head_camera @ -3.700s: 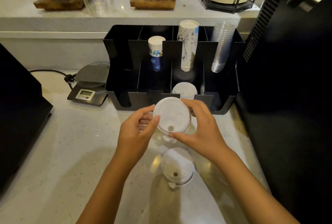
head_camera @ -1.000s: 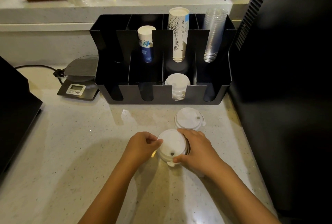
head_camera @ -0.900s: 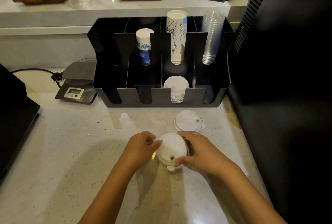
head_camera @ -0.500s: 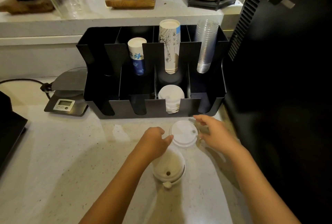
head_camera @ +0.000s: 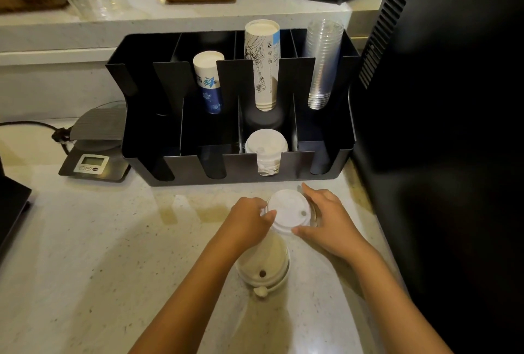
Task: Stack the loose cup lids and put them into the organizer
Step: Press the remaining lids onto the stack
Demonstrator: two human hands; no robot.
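A white cup lid [head_camera: 287, 210] sits just in front of the black organizer [head_camera: 286, 165]. My left hand [head_camera: 248, 221] pinches its left edge and my right hand [head_camera: 330, 219] grips its right edge. Whether it rests on the counter or is raised slightly I cannot tell. Nearer to me a short stack of white lids [head_camera: 263, 268] lies on the counter, partly under my left wrist. Inside the organizer's third front slot stands a stack of white lids [head_camera: 266, 149].
The organizer's back slots hold a blue-and-white cup stack [head_camera: 208, 81], a tall printed cup stack [head_camera: 263, 64] and clear plastic cups [head_camera: 323, 61]. A digital scale [head_camera: 93, 149] sits to its left. A tall black machine [head_camera: 442, 98] walls the right side.
Both hands left the near lid stack on the counter and moved forward to the single lid by the organizer. They now hold that lid from both sides.
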